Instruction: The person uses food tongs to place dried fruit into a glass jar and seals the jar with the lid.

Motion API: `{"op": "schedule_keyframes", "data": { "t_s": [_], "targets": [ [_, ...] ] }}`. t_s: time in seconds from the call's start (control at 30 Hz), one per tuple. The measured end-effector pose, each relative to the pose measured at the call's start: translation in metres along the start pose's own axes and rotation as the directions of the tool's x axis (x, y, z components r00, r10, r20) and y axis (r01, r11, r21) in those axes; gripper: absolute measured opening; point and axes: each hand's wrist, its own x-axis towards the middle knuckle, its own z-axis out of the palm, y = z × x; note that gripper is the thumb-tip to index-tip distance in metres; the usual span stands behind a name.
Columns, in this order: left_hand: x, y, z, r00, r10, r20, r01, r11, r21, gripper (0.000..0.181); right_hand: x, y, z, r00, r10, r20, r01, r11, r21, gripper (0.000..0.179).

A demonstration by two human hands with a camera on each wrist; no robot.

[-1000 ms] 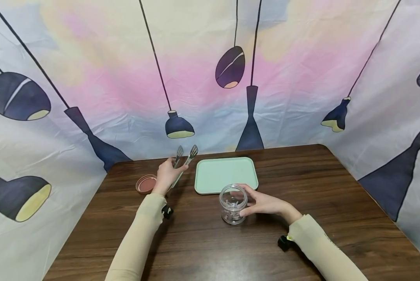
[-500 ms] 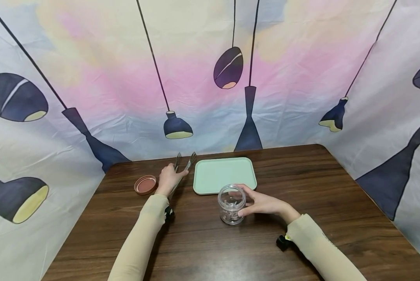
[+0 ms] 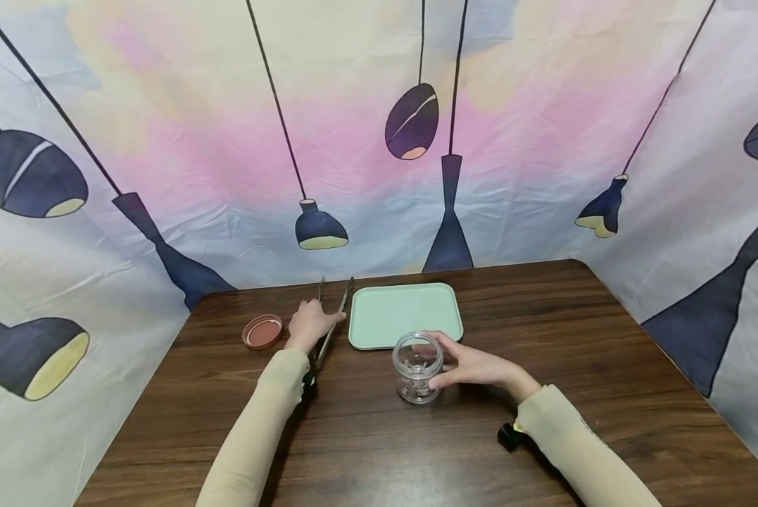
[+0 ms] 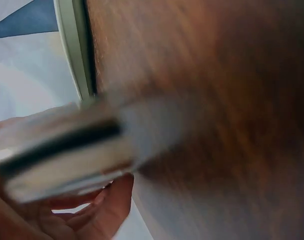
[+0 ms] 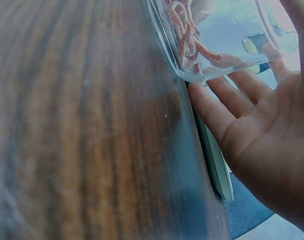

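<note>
My left hand holds a pair of metal tongs between thumb and fingers, low over the table at the left of the tray. The tongs' slim tips point to the far edge, their two arms spread apart. Close up in the left wrist view, the tongs are blurred. A clear lidless jar stands upright before the tray, and my right hand grips its right side, thumb in front and fingers behind. Twisted reddish-brown strips lie at the jar's bottom in the right wrist view.
A light green rectangular tray rests near the far edge of the brown wooden table. Left of the left hand lies a round reddish-brown lid. A cloth with printed lamps hangs behind the table.
My left hand has lowered the tongs toward the table and shifted slightly right, away from the lid. The right hand and jar have stayed in place.
</note>
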Motion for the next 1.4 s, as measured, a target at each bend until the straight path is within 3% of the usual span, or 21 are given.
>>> {"op": "schedule_keyframes", "data": {
  "t_s": [0.2, 0.57, 0.8, 1.03, 1.2, 1.4],
  "targets": [
    [-0.002, 0.003, 0.002, 1.000, -0.017, 0.018, 0.016, 0.999, 0.044, 0.076, 0.001, -0.001, 0.000, 1.000, -0.014, 0.006, 0.014, 1.000, -0.004, 0.088],
    [-0.007, 0.007, 0.003, 0.998, -0.008, 0.065, 0.007, 1.000, 0.011, 0.079, 0.000, -0.001, 0.000, 0.999, 0.030, -0.021, -0.031, 0.999, -0.016, 0.090],
    [-0.009, 0.004, 0.003, 0.998, 0.013, 0.064, -0.013, 1.000, 0.002, 0.083, 0.000, 0.000, 0.000, 1.000, -0.002, 0.001, 0.002, 1.000, 0.006, 0.088],
    [-0.008, -0.012, -0.010, 0.998, 0.062, 0.015, -0.062, 0.997, -0.037, 0.079, -0.001, -0.001, 0.004, 1.000, 0.015, 0.003, -0.015, 1.000, 0.016, 0.089],
    [-0.005, -0.028, -0.027, 0.993, 0.111, -0.038, -0.113, 0.991, -0.073, 0.079, -0.001, -0.002, 0.004, 1.000, -0.002, 0.009, 0.002, 1.000, 0.009, 0.088],
    [-0.006, -0.054, -0.050, 0.990, 0.111, -0.088, -0.119, 0.988, -0.096, 0.079, -0.001, -0.001, 0.002, 1.000, -0.009, 0.008, 0.009, 1.000, -0.006, 0.087]
  ]
}}
